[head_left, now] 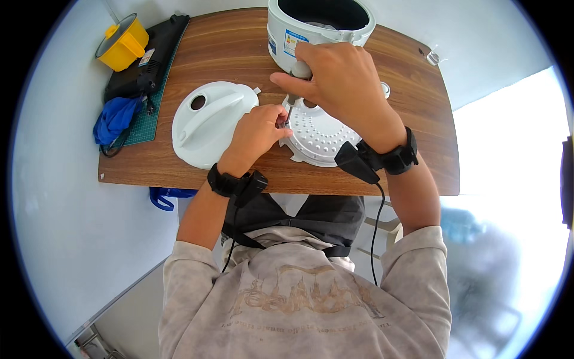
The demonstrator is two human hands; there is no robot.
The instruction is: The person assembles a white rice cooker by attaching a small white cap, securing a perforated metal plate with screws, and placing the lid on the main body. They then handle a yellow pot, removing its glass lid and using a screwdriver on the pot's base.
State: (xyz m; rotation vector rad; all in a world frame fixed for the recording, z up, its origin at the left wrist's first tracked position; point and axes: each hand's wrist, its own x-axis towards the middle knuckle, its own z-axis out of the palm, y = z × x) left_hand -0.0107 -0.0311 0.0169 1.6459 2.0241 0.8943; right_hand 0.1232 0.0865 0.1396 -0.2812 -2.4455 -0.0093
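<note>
A screwdriver (301, 70) with a grey handle stands nearly upright in my right hand (347, 81), whose fingers are closed round the handle. Its shaft points down at the left edge of a white, round lid part (323, 140) dotted with small bumps, lying on the table. My left hand (257, 131) is closed in a pinch beside the screwdriver's tip, at that same edge; what its fingertips hold is too small to make out. Left of it lies a smooth white lid cover (203, 134) with a round hole. Behind my right hand stands a white rice cooker body (281, 51), lidless.
On the wooden table's (215, 45) left side, a green cutting mat (143, 122) lies partly under a black case (158, 54). A yellow pot (125, 51) and a blue cloth bundle (113, 119) are there too. A small clear object (433, 57) sits at the far right edge.
</note>
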